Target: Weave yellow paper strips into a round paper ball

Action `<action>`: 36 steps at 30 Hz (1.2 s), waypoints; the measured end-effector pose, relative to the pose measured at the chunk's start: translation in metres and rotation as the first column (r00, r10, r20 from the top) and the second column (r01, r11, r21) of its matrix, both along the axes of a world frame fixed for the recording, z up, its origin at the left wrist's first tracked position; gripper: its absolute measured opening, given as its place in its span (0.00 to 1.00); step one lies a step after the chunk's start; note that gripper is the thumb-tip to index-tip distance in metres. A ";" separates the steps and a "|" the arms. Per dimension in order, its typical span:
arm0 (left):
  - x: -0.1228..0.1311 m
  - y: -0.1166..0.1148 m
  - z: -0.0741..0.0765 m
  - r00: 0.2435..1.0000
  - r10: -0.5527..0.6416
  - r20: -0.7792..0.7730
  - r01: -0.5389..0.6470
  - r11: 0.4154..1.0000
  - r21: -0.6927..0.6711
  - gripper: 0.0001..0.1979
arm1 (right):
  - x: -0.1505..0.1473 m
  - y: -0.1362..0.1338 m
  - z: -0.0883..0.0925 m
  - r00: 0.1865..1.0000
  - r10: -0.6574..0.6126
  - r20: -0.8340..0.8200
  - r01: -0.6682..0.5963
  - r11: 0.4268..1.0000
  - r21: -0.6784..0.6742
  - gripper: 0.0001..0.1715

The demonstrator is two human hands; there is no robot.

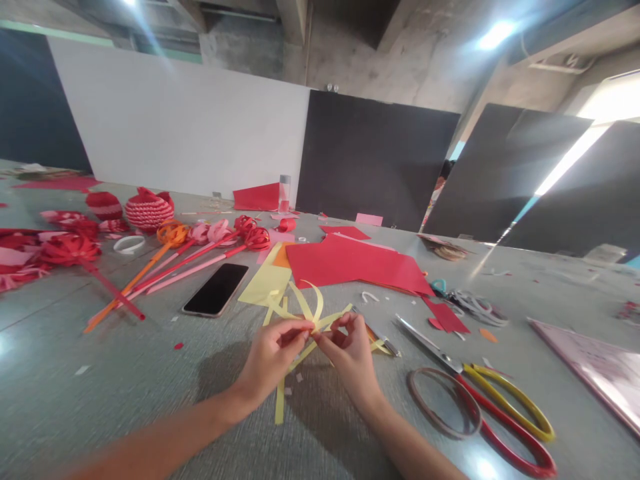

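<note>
Strips [319,307], between left hand [275,348] and right hand [351,355]

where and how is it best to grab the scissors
Take the scissors by the red and yellow loop handles, probably with the right hand, coming from the near right. The loops lie toward that side, while the blades point away to the upper left. Gripping toward the outer ends of the loops should avoid the brownish ring beside the red handle.

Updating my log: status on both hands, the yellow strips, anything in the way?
Left hand pinching yellow strips, right hand touching them. Strips fanned out, some curling. Slim tool close by right hand; scissors farther right.
</note>
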State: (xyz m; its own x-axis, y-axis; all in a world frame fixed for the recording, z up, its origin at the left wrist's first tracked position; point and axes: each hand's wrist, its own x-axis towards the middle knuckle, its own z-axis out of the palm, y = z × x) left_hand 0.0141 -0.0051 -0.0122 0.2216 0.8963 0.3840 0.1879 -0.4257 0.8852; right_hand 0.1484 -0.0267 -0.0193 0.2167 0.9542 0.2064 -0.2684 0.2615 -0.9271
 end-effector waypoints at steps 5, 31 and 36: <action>-0.001 0.000 -0.002 1.000 -0.003 -0.003 0.003 1.000 0.027 0.08 | 0.001 0.000 -0.001 1.000 0.016 0.005 -0.016 1.000 0.004 0.23; 0.004 0.001 0.007 0.980 0.100 0.171 -0.050 0.960 -0.277 0.07 | 0.003 -0.004 0.002 0.973 -0.031 0.228 0.021 0.999 0.047 0.18; 0.004 0.003 0.011 0.961 0.161 0.223 -0.106 0.964 -0.243 0.05 | 0.003 -0.005 0.000 0.956 -0.055 0.288 0.051 0.998 0.022 0.19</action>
